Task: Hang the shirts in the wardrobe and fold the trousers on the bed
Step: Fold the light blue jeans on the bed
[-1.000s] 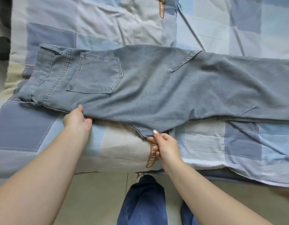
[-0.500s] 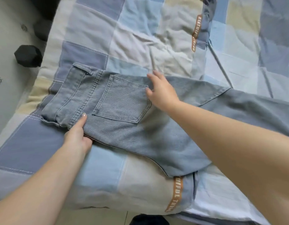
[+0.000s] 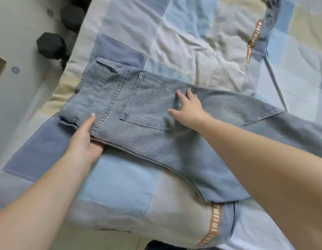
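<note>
Bed [image 3: 183, 42]: jeans [image 3: 156, 123] flat, waistband left, legs running right.

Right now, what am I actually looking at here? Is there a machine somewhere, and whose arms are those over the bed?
There is no machine in this picture. A person wears a wide-angle camera on their head, so you see what they see, looking forward and down at their own two bare arms.

Before them is a bed covered with a patchwork quilt in blue, grey and cream squares. On it lies a pair of light blue jeans, folded lengthwise with a back pocket facing up and the legs running off to the right.

The left hand grips the near edge of the jeans by the waistband, thumb on top and fingers tucked beneath. The right hand lies flat and open on the denim beside the pocket.

On the floor to the left of the bed sit dark dumbbells.
</note>
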